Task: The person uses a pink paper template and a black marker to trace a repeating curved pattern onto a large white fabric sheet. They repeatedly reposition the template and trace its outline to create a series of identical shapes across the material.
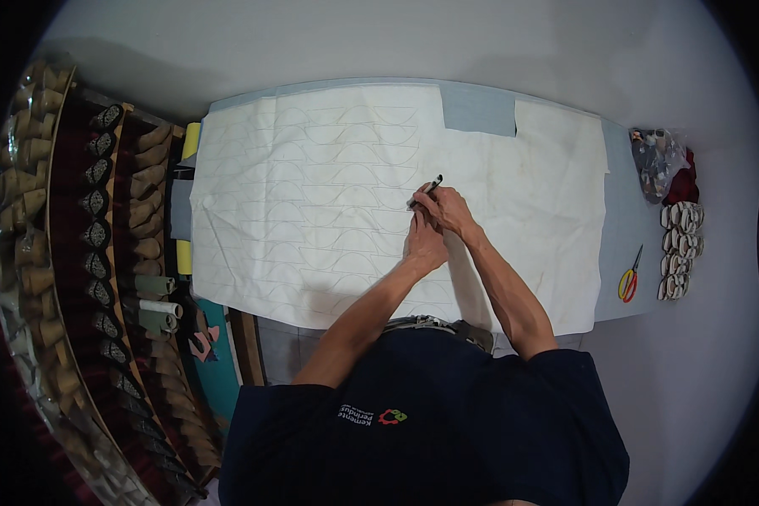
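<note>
A large white sheet [514,194] covers most of the table, with rows of thin curved outlines drawn over its left and middle parts. My right hand [449,211] is closed around a dark pen [436,183], its upper end sticking out above the fingers and its lower end near the outlines' right edge. Just below and to the left, my left hand [427,243] rests on the sheet with its fingers stretched forward, close against the right hand. The fingertips of both hands crowd together, so whether a small piece lies under them cannot be made out.
Scissors [628,284] with yellow and red handles lie on the table's grey-blue right end. A grey-blue piece [479,112] sits at the far edge. Shelves of shoe lasts [152,181] and patterned shoe parts [99,232] stand left. Bagged items [659,160] and pale bundles [681,244] are at right.
</note>
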The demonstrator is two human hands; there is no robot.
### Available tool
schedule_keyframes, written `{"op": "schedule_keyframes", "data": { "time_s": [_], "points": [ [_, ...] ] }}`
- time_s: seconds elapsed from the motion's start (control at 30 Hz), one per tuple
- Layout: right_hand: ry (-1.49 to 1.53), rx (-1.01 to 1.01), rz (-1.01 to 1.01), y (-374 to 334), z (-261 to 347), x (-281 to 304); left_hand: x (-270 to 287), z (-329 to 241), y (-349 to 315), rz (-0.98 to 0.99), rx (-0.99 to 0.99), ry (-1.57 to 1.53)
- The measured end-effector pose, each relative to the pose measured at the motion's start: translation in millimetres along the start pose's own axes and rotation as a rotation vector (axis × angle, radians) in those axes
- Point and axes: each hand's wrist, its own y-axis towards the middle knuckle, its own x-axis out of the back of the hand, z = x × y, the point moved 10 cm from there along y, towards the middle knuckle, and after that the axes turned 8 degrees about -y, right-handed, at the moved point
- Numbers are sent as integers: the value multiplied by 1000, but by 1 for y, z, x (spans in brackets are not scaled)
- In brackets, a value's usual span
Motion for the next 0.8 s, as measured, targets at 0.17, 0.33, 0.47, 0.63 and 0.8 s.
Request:
{"op": "schedule_keyframes", "data": {
  "time_s": [0.17, 0.33, 0.47, 0.63, 0.8],
  "points": [
    [-183, 43, -47, 8, 0, 7, 8, -4, -2, 7, -9, 136],
    [-217, 41, -170, -1, -5, 36, 25, -7, -5, -43, -77, 166],
    [-127, 17, -346, -35, -16, 57, 34, -3, -1, -148, -206, 44],
    [-165, -93, -436, -87, -25, 58, 50, 6, 12, -130, -270, -89],
    [-32, -270, -440, -111, -37, 53, 60, 22, 50, 108, -239, -163]
  ]
}}
